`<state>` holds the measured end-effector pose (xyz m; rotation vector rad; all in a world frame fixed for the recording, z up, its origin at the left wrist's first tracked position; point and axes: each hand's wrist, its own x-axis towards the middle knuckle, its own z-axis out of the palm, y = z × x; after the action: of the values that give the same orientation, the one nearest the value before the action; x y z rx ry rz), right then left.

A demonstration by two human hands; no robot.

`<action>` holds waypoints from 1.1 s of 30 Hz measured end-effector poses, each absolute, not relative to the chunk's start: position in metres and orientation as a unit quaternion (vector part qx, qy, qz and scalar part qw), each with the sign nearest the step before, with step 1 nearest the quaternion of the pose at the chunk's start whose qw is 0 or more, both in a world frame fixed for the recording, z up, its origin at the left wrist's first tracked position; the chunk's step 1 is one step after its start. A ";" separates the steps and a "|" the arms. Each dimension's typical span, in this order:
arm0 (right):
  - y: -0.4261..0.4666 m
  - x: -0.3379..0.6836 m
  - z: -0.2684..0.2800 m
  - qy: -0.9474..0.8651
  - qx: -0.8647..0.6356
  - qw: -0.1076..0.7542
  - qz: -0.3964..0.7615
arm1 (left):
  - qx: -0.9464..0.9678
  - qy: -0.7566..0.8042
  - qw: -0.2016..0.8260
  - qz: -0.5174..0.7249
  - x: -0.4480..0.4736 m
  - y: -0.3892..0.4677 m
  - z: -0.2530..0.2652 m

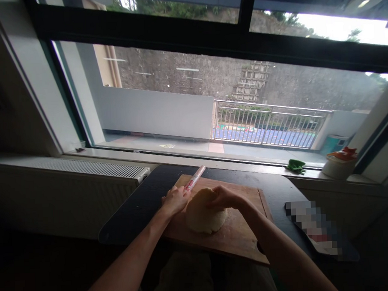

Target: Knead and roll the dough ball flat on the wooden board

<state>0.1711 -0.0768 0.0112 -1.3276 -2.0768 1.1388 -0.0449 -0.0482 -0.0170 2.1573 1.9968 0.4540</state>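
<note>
A flattened round of pale dough (205, 218) lies on a wooden cutting board (243, 237). My left hand (176, 200) is closed around a rolling pin (195, 179) at the dough's left side; the pin is pale with red markings and slants up and away to the right. My right hand (226, 197) reaches over the dough from the right, its fingers closed on the far right edge. The fingertips of that hand are partly hidden against the dough.
The board rests on a dark table (129, 217) below a window. A pixelated flat item (313, 230) lies at the table's right. A radiator (85, 167) stands to the left. On the sill are a green cloth-like thing (296, 166) and a white pot (338, 167).
</note>
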 end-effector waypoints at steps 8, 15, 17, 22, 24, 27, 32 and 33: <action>-0.091 0.174 0.018 -0.789 -0.464 0.213 0.342 | 0.729 0.663 0.083 0.147 -0.046 -0.046 -0.019; -0.092 0.190 0.025 -0.754 -0.488 0.157 0.411 | 0.719 0.675 0.093 0.136 -0.043 -0.048 -0.014; -0.087 0.192 0.024 -0.742 -0.519 0.130 0.405 | 0.718 0.675 0.094 0.139 -0.043 -0.047 -0.014; -0.079 0.187 0.012 -0.717 -0.548 0.131 0.411 | 0.716 0.675 0.091 0.152 -0.044 -0.045 -0.017; -0.081 0.187 0.006 -0.707 -0.528 0.156 0.444 | 0.718 0.673 0.086 0.157 -0.044 -0.044 -0.018; -0.089 0.190 0.003 -0.691 -0.491 0.203 0.490 | 0.725 0.666 0.086 0.151 -0.044 -0.045 -0.019; -0.098 0.189 0.019 -0.717 -0.498 0.175 0.454 | 0.750 0.641 0.076 0.143 -0.043 -0.051 -0.010; -0.101 0.188 0.024 -0.733 -0.514 0.154 0.419 | 0.756 0.635 0.074 0.138 -0.044 -0.053 -0.007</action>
<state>0.1884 -0.1010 0.0236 -1.4742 -2.0999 1.2002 -0.0437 -0.0530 -0.0067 2.2699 1.9075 0.4134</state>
